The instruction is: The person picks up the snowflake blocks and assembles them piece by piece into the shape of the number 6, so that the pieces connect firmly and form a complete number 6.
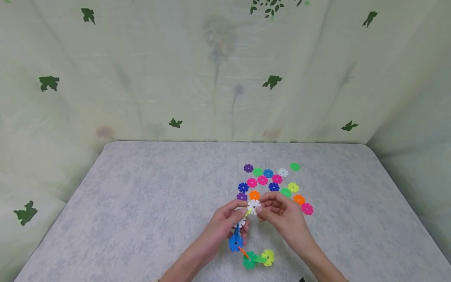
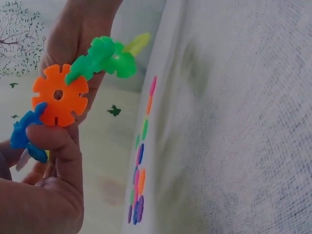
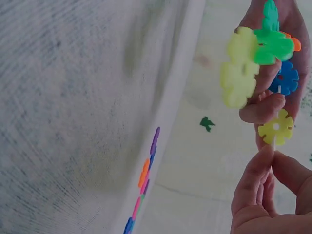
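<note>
A chain of notched plastic flower discs hangs from my left hand [image 1: 225, 222], whose fingers grip it near its upper end. Its blue disc [image 1: 235, 243] leads down through an edge-on orange disc [image 2: 66, 105] to a green disc [image 1: 249, 260] and a yellow-green disc [image 1: 267, 257]. At the upper end, my right hand [image 1: 287, 215] pinches a white disc [image 1: 254, 204] between thumb and fingers. That white disc meets a yellow disc [image 3: 276, 127], seen face-on in the right wrist view; how deep their slots engage is hidden.
Loose discs in several colours lie flat on the grey table [image 1: 158, 196] beyond the hands, among them a purple disc [image 1: 248, 168], a pink disc [image 1: 307, 208] and a green disc [image 1: 294, 167]. A pale curtain [image 1: 158, 70] with leaf-green shapes stands behind the table.
</note>
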Available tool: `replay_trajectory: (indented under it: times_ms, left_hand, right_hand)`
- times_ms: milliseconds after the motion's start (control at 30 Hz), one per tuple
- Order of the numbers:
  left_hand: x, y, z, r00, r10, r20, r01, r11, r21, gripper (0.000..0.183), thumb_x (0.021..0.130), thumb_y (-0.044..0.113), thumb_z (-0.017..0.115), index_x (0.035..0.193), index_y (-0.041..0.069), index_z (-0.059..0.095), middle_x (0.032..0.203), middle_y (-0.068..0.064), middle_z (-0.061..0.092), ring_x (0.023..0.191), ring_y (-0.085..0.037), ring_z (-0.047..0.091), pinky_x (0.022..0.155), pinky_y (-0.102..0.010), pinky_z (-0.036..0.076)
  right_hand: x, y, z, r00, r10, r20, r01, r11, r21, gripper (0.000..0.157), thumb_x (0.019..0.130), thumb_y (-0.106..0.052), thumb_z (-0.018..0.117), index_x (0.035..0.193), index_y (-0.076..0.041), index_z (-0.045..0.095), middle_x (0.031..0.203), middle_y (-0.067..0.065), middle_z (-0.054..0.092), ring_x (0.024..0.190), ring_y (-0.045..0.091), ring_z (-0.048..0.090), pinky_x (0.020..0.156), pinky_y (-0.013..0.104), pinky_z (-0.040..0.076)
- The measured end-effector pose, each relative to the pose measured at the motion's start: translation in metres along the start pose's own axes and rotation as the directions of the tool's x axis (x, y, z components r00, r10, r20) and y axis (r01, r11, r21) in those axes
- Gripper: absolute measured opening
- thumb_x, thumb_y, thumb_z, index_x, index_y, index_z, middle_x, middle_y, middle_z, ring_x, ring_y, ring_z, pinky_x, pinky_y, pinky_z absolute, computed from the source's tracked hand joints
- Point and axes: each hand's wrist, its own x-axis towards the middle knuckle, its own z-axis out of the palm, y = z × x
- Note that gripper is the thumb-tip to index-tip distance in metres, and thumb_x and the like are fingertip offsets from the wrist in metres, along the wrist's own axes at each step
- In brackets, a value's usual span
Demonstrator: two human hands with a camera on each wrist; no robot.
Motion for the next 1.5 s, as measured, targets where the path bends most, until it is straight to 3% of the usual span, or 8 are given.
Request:
replay_trajectory:
  times_ms: [233,433,633,767,967,1167,1300,1500]
  left_hand:
    - [0.003,-0.003,-0.001,0.998,-0.049,-0.035,0.047,0.996,-0.075,0.035,0.095,0.038,0.064,0.112,0.007,0.061,0.071,-0.006,0.062,0.052,-0.020,0.059,0.051,-0.026,0.042]
    - [0.004,-0.001,-0.007,0.995,-0.033,-0.093,0.025,0.996,-0.086,0.035,0.094,0.038,0.066,0.111,0.008,0.057,0.071,-0.006,0.063,0.053,-0.021,0.062,0.047,-0.025,0.041]
    - [0.004,0.003,-0.014,0.991,0.003,-0.133,-0.015,0.996,-0.086,0.035,0.097,0.039,0.061,0.113,0.009,0.052,0.076,-0.007,0.065,0.062,-0.023,0.066,0.048,-0.026,0.043]
    - [0.004,0.004,-0.016,0.991,0.018,-0.129,-0.033,0.993,-0.113,0.035,0.097,0.037,0.061,0.113,0.008,0.050,0.079,-0.008,0.065,0.063,-0.023,0.067,0.049,-0.027,0.048]
    - [0.004,0.004,-0.019,0.991,0.022,-0.133,-0.041,0.989,-0.139,0.034,0.098,0.036,0.061,0.113,0.007,0.049,0.079,-0.007,0.064,0.062,-0.021,0.066,0.050,-0.027,0.050]
    - [0.004,0.004,-0.020,0.993,0.021,-0.116,-0.039,0.987,-0.159,0.035,0.099,0.036,0.060,0.114,0.007,0.048,0.079,-0.007,0.063,0.063,-0.020,0.065,0.052,-0.027,0.051]
    - [0.003,0.004,-0.021,0.994,0.018,-0.109,-0.036,0.985,-0.168,0.032,0.100,0.035,0.058,0.113,0.008,0.047,0.079,-0.007,0.063,0.064,-0.020,0.065,0.052,-0.027,0.050]
    - [0.004,0.004,-0.022,0.993,0.016,-0.115,-0.036,0.984,-0.174,0.025,0.104,0.032,0.050,0.108,0.007,0.045,0.079,-0.005,0.060,0.063,-0.019,0.063,0.052,-0.026,0.048]
  right_hand:
    - [0.003,0.001,-0.001,0.996,-0.011,0.086,0.014,0.999,-0.042,0.024,0.089,-0.017,0.075,0.106,-0.003,0.066,0.094,0.014,0.067,0.082,0.034,0.067,0.075,0.032,0.057]
    - [0.025,0.008,-0.018,0.976,-0.033,0.216,0.076,0.978,-0.193,0.026,0.095,-0.023,0.067,0.111,-0.003,0.066,0.104,0.014,0.067,0.089,0.035,0.066,0.077,0.036,0.056]
    - [0.052,0.015,-0.029,0.963,-0.075,0.260,0.184,0.886,-0.425,0.023,0.095,-0.011,0.066,0.116,-0.004,0.067,0.107,0.007,0.068,0.093,0.024,0.064,0.076,0.034,0.056]
    - [0.066,0.019,-0.030,0.955,-0.055,0.292,0.205,0.831,-0.516,0.021,0.093,-0.006,0.065,0.114,-0.006,0.069,0.109,0.005,0.067,0.097,0.021,0.063,0.079,0.033,0.055]
    - [0.081,0.025,-0.029,0.920,-0.051,0.390,0.281,0.779,-0.561,0.029,0.091,-0.001,0.065,0.119,-0.003,0.066,0.113,0.005,0.066,0.094,0.020,0.059,0.083,0.035,0.052]
    - [0.093,0.031,-0.029,0.893,-0.043,0.447,0.320,0.759,-0.566,0.029,0.088,-0.002,0.070,0.116,-0.006,0.069,0.099,0.002,0.063,0.080,0.017,0.053,0.071,0.029,0.049]
    - [0.094,0.031,-0.028,0.892,-0.042,0.450,0.322,0.757,-0.568,0.025,0.086,-0.002,0.073,0.109,-0.008,0.069,0.094,0.001,0.061,0.075,0.017,0.051,0.067,0.029,0.047]
    - [0.088,0.028,-0.023,0.914,-0.036,0.405,0.304,0.723,-0.621,0.024,0.084,-0.002,0.075,0.101,-0.015,0.066,0.088,-0.003,0.060,0.081,0.017,0.054,0.071,0.030,0.049]
